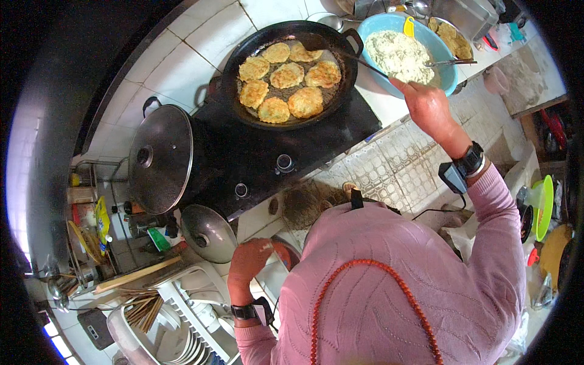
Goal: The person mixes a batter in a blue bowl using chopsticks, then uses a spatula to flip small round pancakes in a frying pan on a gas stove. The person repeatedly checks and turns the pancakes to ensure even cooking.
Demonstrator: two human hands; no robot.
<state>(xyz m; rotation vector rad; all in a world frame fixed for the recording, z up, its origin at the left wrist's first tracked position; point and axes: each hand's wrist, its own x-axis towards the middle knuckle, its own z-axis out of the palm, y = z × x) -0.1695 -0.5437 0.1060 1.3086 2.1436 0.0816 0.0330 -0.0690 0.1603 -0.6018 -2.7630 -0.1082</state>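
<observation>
My right hand [426, 105] grips the handle of a long metal spatula [365, 63] that crosses the rim of a black wok [292, 122]. The spatula's dark blade meets a fritter [305, 53] at the wok's upper right. Several other fritters lie around it in oil, some browned like the middle one [286, 75], others paler. Beside the wok, a light-blue basin [451, 77] holds pale batter [397, 52], a metal utensil and a yellow-handled tool. My left hand [251, 259] hangs bent at the wrist near a glass lid [209, 235]; its fingers are mostly hidden.
The wok stands on a black gas stove [246, 155] with knobs at its front edge. A large glass lid [159, 159] leans at the stove's left. A dish rack [191, 310] holds plates and chopsticks. Cooked fritters fill a plate [470, 54] beyond the basin.
</observation>
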